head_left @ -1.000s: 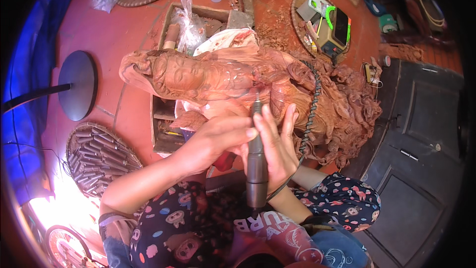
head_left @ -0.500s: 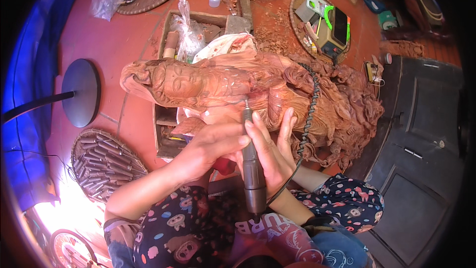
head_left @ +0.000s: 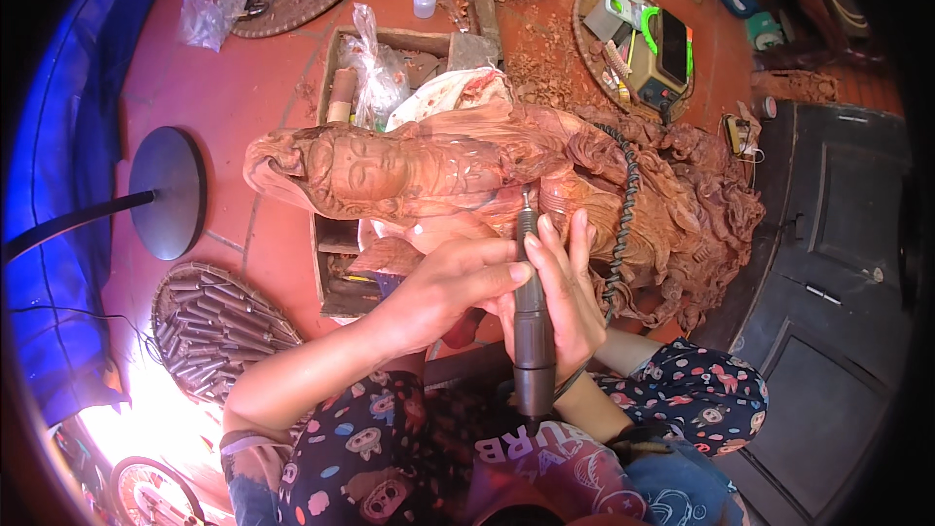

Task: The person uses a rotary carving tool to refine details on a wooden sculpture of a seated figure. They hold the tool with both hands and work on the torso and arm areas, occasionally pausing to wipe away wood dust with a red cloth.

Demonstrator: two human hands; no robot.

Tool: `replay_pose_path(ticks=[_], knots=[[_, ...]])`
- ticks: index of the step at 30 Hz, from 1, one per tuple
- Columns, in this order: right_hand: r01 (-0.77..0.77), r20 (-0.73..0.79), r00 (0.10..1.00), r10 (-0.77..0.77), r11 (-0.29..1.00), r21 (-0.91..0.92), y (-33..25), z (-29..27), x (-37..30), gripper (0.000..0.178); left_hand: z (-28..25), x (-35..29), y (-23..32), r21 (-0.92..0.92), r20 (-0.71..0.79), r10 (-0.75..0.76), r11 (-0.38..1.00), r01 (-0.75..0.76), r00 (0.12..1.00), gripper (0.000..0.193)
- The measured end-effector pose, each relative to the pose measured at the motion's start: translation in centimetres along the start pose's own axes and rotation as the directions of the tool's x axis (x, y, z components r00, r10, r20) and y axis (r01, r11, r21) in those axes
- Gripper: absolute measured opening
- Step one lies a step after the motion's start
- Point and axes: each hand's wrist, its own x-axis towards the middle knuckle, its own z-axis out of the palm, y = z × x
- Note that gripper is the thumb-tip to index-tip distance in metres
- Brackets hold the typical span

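A carved wooden statue [head_left: 458, 168] of a robed figure lies on its back before me, its head to the left. My left hand [head_left: 453, 282] and my right hand [head_left: 570, 297] are both closed around a dark rotary carving tool [head_left: 533, 341]. The tool's slim metal tip points away from me and meets the robe around the figure's middle. From the tool a coiled black cord [head_left: 625, 205] runs up over the statue's right part. My right fingers rest close against the carved folds; the far sides of both grips are hidden.
Beneath the statue's head end sits a wooden box [head_left: 329, 278] with a plastic bag [head_left: 375, 83]. At left are a round basket of chisels [head_left: 219, 331] and a lamp base [head_left: 168, 193]. A basket tray [head_left: 606, 73] holds a control box and phone. A dark panelled door [head_left: 838, 263] lies at right.
Both hands and the rotary tool have moved to the right along the statue, so the tip now touches lower on the robe. The whole view has also shifted slightly.
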Motion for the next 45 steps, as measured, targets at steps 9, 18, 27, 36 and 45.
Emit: replay_pose_path(ticks=[9,18,27,36,45], knots=[[0.049,0.079,0.996,-0.047,0.999,-0.012,-0.4,-0.3,0.2,0.043,0.2,-1.5,0.0,0.011,-0.085,0.01,1.0,-0.009,0.996,0.023],[0.038,0.052,0.998,-0.033,0.994,-0.1,-0.4,0.4,-0.1,0.042,-0.6,-1.2,-0.1,0.091,-0.085,0.008,0.996,0.0,0.996,0.034],[0.096,-0.016,0.995,-0.097,0.993,-0.066,0.2,0.0,0.2,0.044,0.2,-0.5,-0.4,-0.055,0.023,0.011,0.998,-0.01,1.0,0.023],[0.019,0.227,0.974,0.002,0.996,-0.091,-1.4,0.0,0.4,0.042,-1.1,-2.8,-0.4,-0.044,-0.084,-0.014,0.999,0.01,0.996,0.026],[0.013,0.073,0.997,-0.008,0.997,-0.074,-0.1,0.3,-0.6,0.048,0.0,-1.0,-0.1,0.064,-0.055,0.037,0.997,-0.034,0.998,0.023]])
